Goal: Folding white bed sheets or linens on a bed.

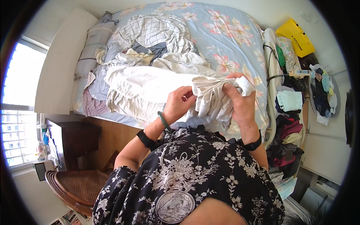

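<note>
A large cream-white cloth [140,81] spreads over the near side of the bed, and its right end is gathered into many pleats. My right hand [242,104] clasps the bunched pleats, thumb on top, with a white folded end sticking out beyond the thumb. At the left edge of the pleats, my left hand [181,102] pinches the fabric between thumb and fingers. The gathered folds hang between both hands, just above the mattress edge. Behind the cloth lie a white checked cloth [157,31] and a crumpled heap of grey and cream fabrics [130,57].
The bed [197,36] has a blue floral sheet. Grey pillows [95,45] line its left end. To the right stand stacks of folded clothes [289,101], a yellow bag [295,38] and a power strip [299,73]. A rattan chair [81,185] and dark wooden cabinet [76,137] are at left.
</note>
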Motion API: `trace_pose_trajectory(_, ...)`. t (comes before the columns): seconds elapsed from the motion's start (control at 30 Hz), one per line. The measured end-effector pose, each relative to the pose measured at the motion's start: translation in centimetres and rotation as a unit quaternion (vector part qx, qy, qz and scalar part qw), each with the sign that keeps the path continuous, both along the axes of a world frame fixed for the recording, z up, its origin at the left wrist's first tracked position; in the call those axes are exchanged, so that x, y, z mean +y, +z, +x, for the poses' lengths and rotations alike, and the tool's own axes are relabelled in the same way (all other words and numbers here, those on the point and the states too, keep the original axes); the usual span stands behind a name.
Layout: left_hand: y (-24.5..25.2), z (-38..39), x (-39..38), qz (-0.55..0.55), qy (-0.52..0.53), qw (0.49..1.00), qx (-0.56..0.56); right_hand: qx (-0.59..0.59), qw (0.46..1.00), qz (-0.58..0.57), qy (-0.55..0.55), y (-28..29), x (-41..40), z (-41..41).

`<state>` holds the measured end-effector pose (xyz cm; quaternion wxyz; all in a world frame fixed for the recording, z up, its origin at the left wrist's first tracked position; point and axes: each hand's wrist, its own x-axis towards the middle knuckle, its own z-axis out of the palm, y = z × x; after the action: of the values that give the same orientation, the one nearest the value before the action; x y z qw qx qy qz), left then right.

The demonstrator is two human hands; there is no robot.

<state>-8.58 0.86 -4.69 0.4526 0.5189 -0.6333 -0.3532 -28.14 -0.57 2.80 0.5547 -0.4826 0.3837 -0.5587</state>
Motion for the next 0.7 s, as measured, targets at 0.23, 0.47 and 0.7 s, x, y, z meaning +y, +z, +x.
trace_pose_trajectory(0.23, 0.9, -0.2, -0.1, -0.05, 0.022, 0.998, -0.007, 0.004, 1.0, 0.004, -0.01, 0.0, 0.1, -0.5)
trace_pose_trajectory(0.47, 4.3, 2.5, 0.7, -0.176, 0.012, 0.972, -0.158, -0.02, 0.998, 0.015, -0.052, -0.7, 0.0, -1.7)
trace_pose_trajectory(0.7, 8.2, 3.4, 1.6, -0.264, 0.062, 0.912, -0.308, 0.031, 0.999, -0.009, -0.042, -0.6, 0.1, -1.0)
